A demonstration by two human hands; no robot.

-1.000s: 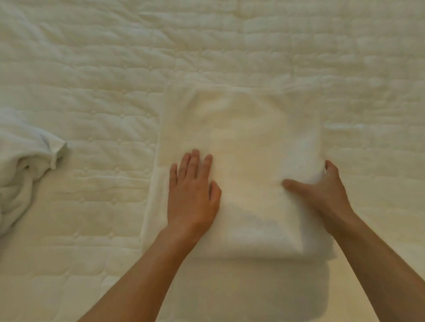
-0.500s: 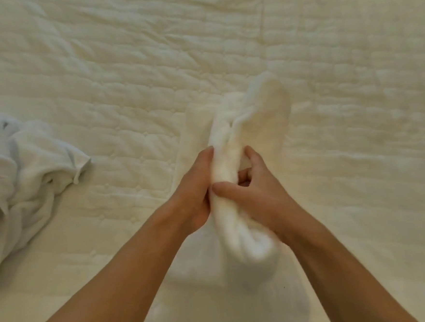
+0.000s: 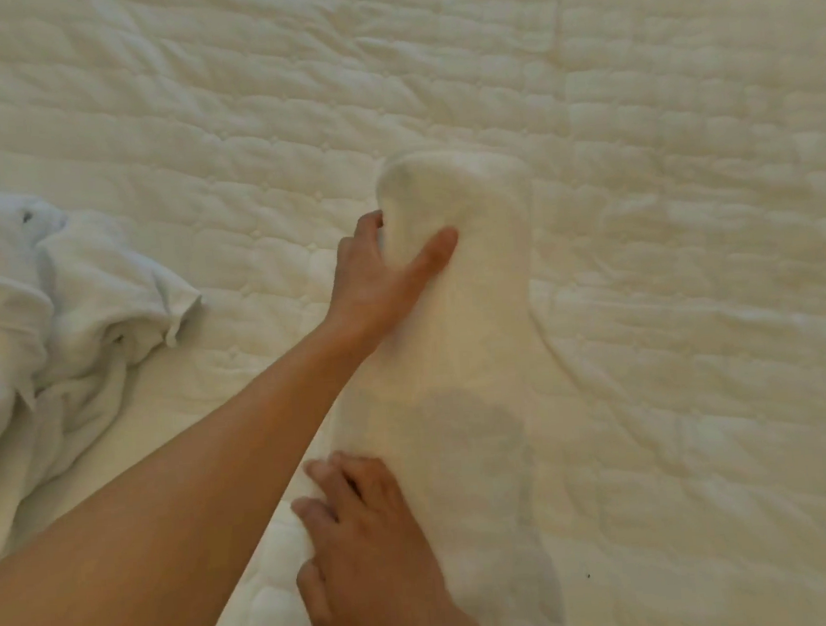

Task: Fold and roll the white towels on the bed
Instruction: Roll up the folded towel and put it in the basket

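A white towel (image 3: pixel 471 338), folded into a long narrow strip, lies on the bed and runs away from me. My left hand (image 3: pixel 383 271) is at its far end: the thumb lies across the top and the fingers curl round the left edge. My right hand (image 3: pixel 363 541) rests on the left edge of the near end with its fingers loosely spread and slightly bent. The towel's near end is partly hidden by my right hand and by shadow.
A crumpled pile of white towels (image 3: pixel 35 319) lies at the left edge of the view. The quilted white bed cover (image 3: pixel 686 196) stretches all around, with a seam running up at the upper right.
The flat folded towel was lifted and gathered between both hands, then laid down as a narrow strip. My left hand has moved to its far end and my right hand to its near end.
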